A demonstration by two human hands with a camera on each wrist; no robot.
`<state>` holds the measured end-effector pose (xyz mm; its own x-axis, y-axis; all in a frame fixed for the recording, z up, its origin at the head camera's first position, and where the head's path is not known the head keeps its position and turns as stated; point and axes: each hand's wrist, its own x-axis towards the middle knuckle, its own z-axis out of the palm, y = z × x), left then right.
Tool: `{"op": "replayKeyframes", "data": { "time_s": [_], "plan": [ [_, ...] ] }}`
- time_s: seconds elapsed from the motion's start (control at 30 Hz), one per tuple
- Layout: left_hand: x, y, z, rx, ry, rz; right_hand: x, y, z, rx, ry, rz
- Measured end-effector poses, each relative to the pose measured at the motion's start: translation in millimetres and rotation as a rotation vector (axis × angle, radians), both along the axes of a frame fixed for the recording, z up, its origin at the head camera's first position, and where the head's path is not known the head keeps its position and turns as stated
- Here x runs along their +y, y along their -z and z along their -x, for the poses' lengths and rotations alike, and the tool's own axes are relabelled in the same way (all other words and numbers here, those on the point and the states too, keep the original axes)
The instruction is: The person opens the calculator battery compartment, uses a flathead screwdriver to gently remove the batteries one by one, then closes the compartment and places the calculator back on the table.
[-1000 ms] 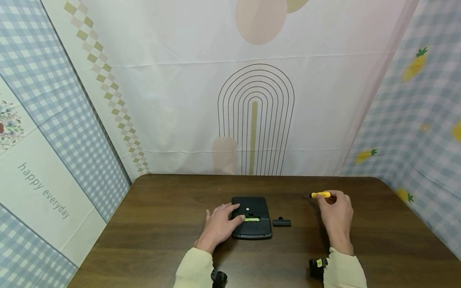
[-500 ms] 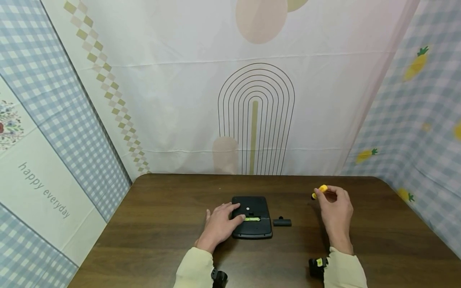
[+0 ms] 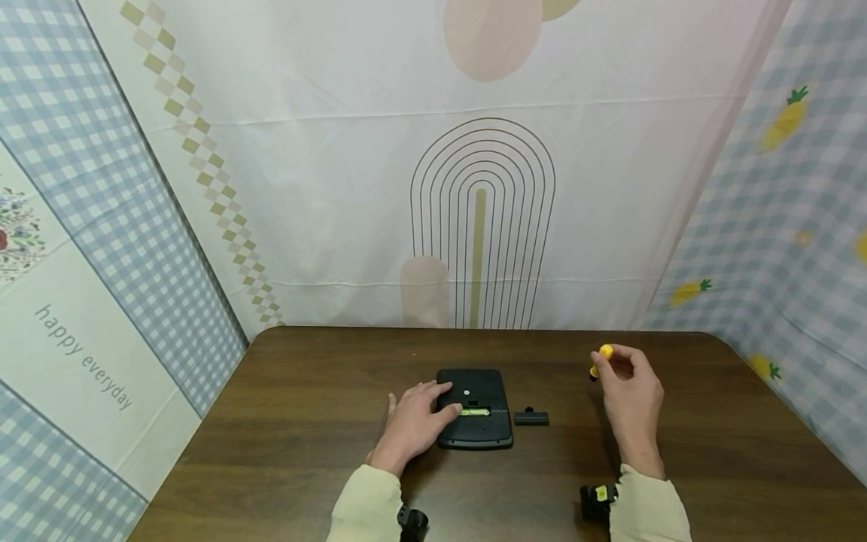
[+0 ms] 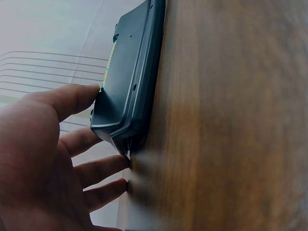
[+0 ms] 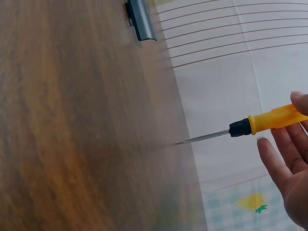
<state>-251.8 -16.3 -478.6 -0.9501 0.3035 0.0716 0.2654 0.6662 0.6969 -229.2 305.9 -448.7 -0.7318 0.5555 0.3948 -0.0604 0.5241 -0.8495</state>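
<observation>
A flat black device point(image 3: 476, 435), calculator-like, lies back side up on the table, its small compartment uncovered. Inside shows a green-yellow battery point(image 3: 476, 412). My left hand point(image 3: 413, 423) rests over the device's left side, thumb beside the battery and the other fingers spread along the edge. In the left wrist view the thumb point(image 4: 84, 96) touches the top face. To the right, my right hand point(image 3: 633, 403) pinches the yellow handle of a screwdriver point(image 5: 276, 119). Its thin metal shaft points down, tip close over the tabletop in the right wrist view.
A small black battery cover point(image 3: 531, 418) lies just right of the device. The brown wooden table point(image 3: 305, 421) ends at the back against a white patterned cloth point(image 3: 339, 196). Checked cloths hang on both sides.
The screwdriver has turned in my right hand from lying nearly level, pointing left, to tip down with the handle raised. The left hand, device and cover stay in place.
</observation>
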Motion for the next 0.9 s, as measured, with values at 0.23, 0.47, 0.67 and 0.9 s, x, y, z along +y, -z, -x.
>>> {"op": "replayKeyframes", "data": {
  "time_s": [0.23, 0.47, 0.67, 0.9],
  "plan": [
    [-0.1, 0.2, -0.1, 0.005, 0.0, -0.003, -2, -2.1, -0.3, -0.005, -0.016, -0.009],
    [-0.5, 0.0, -0.3, 0.001, 0.003, -0.005, -6, -4.7, 0.2, -0.002, -0.036, -0.021],
    [-0.6, 0.3, -0.6, 0.001, 0.003, -0.005, -11, -8.8, 0.7, 0.022, -0.084, 0.041],
    [-0.4, 1.1, -0.5, 0.01, 0.008, 0.002, -17, -13.5, 0.4, 0.03, -0.172, 0.117]
  ]
}}
